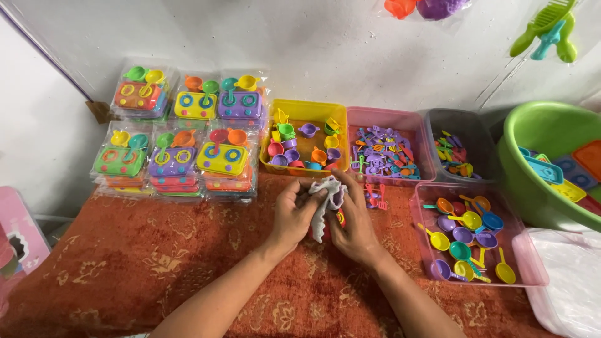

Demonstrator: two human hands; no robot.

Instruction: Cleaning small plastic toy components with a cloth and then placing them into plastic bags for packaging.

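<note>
My left hand (294,213) and my right hand (354,225) meet over the red patterned cloth (156,263). Both grip a crumpled clear plastic bag (327,199) that hangs between them. Something small, red and yellow shows under the bag near my right thumb; what it is I cannot tell. Just beyond my hands stands a yellow bin (307,114) of small toy cups and pots. A pink bin (419,125) of tiny toy utensils sits right of it.
Stacks of packed toy stove sets (181,134) fill the back left. A clear bin of toy ladles and pans (526,263) lies at the right, a grey bin (466,125) behind it. A green basin (532,188) holds flat toy pieces. White plastic (573,275) lies at the lower right.
</note>
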